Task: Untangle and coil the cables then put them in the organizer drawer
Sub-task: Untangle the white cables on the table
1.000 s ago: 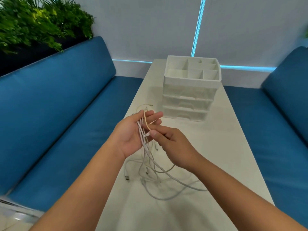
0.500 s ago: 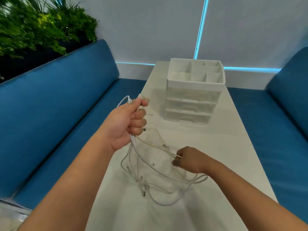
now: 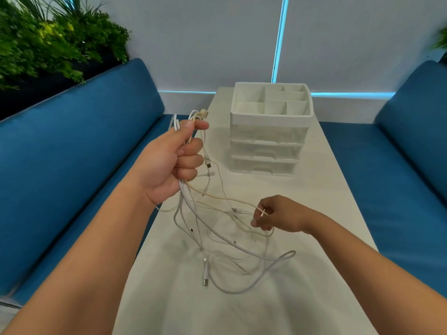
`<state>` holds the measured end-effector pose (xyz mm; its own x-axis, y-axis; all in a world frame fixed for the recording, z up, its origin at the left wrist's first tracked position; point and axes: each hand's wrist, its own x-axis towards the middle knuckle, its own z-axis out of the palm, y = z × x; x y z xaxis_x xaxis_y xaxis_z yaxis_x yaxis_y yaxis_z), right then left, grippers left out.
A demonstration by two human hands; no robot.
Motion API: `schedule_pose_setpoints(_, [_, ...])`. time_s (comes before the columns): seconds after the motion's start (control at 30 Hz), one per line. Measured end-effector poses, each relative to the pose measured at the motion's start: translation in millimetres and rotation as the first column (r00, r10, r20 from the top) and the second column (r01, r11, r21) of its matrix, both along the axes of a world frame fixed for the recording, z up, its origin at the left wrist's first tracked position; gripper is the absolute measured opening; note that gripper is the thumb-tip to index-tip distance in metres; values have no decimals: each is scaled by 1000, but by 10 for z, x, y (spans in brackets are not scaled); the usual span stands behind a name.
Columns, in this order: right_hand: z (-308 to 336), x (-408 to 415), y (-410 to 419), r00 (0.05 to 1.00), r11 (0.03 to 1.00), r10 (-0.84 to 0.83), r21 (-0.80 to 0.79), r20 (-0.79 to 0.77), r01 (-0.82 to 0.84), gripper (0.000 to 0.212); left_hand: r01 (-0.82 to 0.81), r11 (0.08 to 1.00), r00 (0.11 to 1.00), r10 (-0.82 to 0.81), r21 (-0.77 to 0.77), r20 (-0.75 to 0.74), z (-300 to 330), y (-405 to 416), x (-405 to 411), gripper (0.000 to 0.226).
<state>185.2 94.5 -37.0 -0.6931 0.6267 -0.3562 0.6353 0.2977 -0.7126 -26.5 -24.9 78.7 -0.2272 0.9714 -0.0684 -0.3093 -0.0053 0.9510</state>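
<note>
Head view: the left hand (image 3: 169,163) is raised above the long white desk (image 3: 314,213), fingers curled in a fist-like grip around a bundle of tangled white and cream cables (image 3: 217,238), which hang down onto the desk. Lower, the right hand (image 3: 280,217) pinches one cream strand between thumb and fingertips. Beyond them stands the white plastic organizer with three shut drawers (image 3: 268,139).

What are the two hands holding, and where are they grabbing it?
The left hand grips the bunch of cables near its top. The right hand pinches one thin cream cable near its end.
</note>
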Motion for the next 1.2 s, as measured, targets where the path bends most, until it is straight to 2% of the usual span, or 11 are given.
schedule_pose_setpoints(0.2, [-8, 124, 29, 968, 840, 247, -488, -46, -238, 41, 31, 999, 997, -32, -26, -63, 133, 19, -26, 27])
schedule_pose_setpoints(0.3, [-179, 98, 94, 986, 776, -63, -629, -153, -47, 30, 50, 997, 995, -55, -62, -88, 143, -3, -30, 27])
schedule_pose_setpoints(0.4, [-415, -53, 111, 952, 905, -304, -318, -20, 282, 23, 63, 995, 994, -70, -82, -89, 70, -32, 21, 27])
schedule_pose_setpoints(0.5, [-679, -152, 20, 883, 944, -331, 119, 333, 309, 49, 83, 992, 993, -90, -94, -81, -28, -52, 74, 26])
schedule_pose_setpoints(0.57, [-805, -165, -39, 862, 963, -270, 103, 429, 250, 25, 100, 990, 990, -109, -97, -88, -77, -65, 98, 25])
schedule_pose_setpoints(0.63, [-872, -166, -36, 860, 975, -220, 69, 460, 213, 24, 116, 989, 987, -125, -96, -98, -105, -69, 111, 25])
schedule_pose_setpoints(0.73, [-865, -147, -3, 887, 963, -265, 55, 379, 264, 26, 118, 987, 982, -131, -107, -132, -119, -52, 134, 27])
schedule_pose_setpoints(0.8, [-849, -120, 63, 890, 941, -335, 55, 309, 335, 10, 115, 986, 980, -133, -122, -149, -119, -28, 151, 27])
schedule_pose_setpoints(0.9, [-740, -53, 231, 850, 852, -522, 86, 69, 516, 29, 115, 986, 979, -133, -121, -156, -96, 16, 175, 29])
schedule_pose_setpoints(0.97, [-548, 4, 350, 783, 762, -603, 183, -150, 622, 15, 119, 986, 976, -137, -113, -170, -58, 47, 195, 29])
schedule_pose_setpoints(1.2, [156, 138, 655, 646, 576, -561, 316, -518, 754, 16, 145, 987, 958, -156, -62, -240, 182, 211, 230, 29])
